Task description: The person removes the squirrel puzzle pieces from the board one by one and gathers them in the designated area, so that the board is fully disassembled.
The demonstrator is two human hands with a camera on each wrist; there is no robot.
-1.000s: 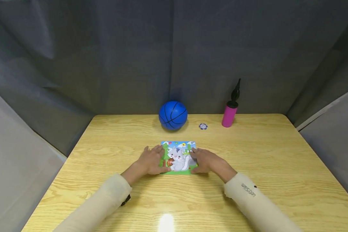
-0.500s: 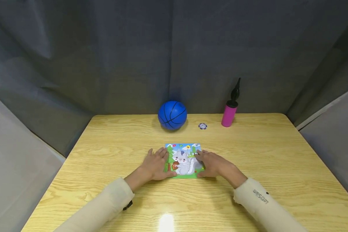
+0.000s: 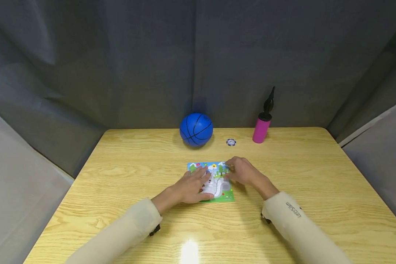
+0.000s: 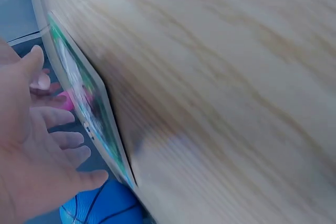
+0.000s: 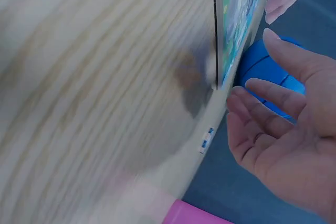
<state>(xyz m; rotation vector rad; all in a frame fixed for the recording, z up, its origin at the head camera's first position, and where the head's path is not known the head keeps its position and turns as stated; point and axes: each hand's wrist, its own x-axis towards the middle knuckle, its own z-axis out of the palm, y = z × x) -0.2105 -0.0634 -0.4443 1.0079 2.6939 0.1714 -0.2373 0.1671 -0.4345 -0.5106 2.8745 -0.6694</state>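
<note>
A flat picture board (image 3: pixel 227 196) with a cartoon squirrel, trees and sky lies on the table. My left hand (image 3: pixel 193 187) hovers over its left half with fingers spread and straight, covering most of the squirrel. In the left wrist view the fingertips (image 4: pixel 79 139) stand just above the board's face (image 4: pixel 100 111). At the board's upper right corner is my right hand (image 3: pixel 243 171), its fingers loosely bent. The right wrist view shows those fingers (image 5: pixel 262 111) a little off the board's corner (image 5: pixel 228 51), with nothing between them and the thumb.
A blue basketball (image 3: pixel 196 130) sits at the table's back edge behind the board. To its right lie a blue-and-white poker chip (image 3: pixel 231 142) and a standing pink hand pump (image 3: pixel 260 130) with a black nozzle. Dark curtain (image 3: pixel 151 66) hangs behind the wooden table (image 3: pixel 300 165).
The board shifted right, then stayed about in place. My left hand moved from its left edge in over the picture. My right hand rose from the right side to the upper right corner.
</note>
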